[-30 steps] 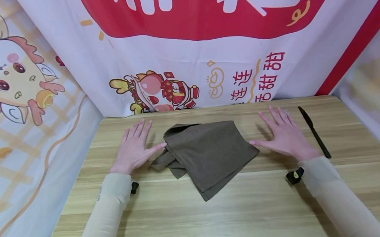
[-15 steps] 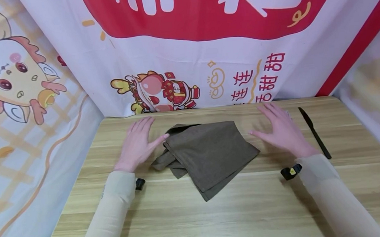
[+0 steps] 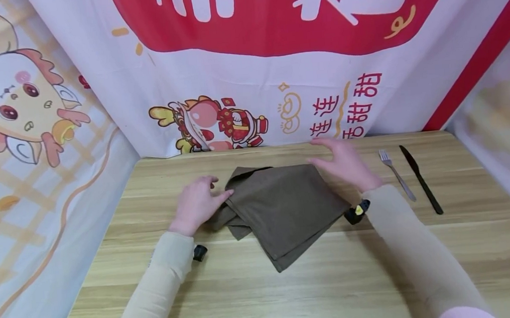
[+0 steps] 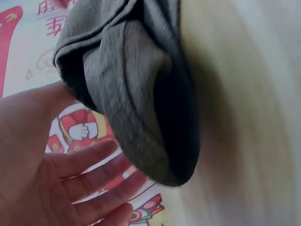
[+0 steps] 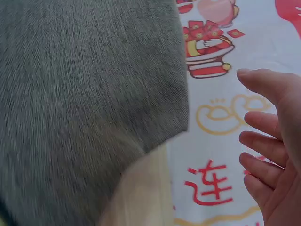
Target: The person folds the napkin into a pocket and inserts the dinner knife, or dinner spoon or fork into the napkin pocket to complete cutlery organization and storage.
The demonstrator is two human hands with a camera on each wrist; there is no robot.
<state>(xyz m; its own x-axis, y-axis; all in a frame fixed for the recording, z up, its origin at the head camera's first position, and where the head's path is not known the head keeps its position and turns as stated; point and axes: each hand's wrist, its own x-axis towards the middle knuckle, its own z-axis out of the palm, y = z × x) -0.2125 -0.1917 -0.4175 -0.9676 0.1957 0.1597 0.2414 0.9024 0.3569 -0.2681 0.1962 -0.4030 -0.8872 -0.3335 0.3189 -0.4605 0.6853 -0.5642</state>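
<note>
A folded dark grey-brown cloth (image 3: 285, 206) lies rumpled in the middle of the head view, its left end bunched. My left hand (image 3: 197, 203) is at that left end. Its thumb tip overlaps the fold's edge; whether it presses there I cannot tell. In the left wrist view the fingers (image 4: 91, 181) of that hand are spread beside the cloth's loop (image 4: 136, 103), holding nothing. Above the cloth's far right corner is my right hand (image 3: 342, 162), its thumb close to the edge. The right wrist view has its fingers (image 5: 265, 146) loosely bent and apart from the cloth.
To the right of the right hand, a fork (image 3: 396, 175) and a black table knife (image 3: 421, 180) lie on the wooden table (image 3: 266, 303). Printed fabric (image 3: 249, 79) hangs along the table's back, with more on both sides.
Both hands have moved inward toward the cloth, the right one farther, to its far corner. The fork, earlier mostly hidden by the right hand, now shows. The cloth is nearly unchanged.
</note>
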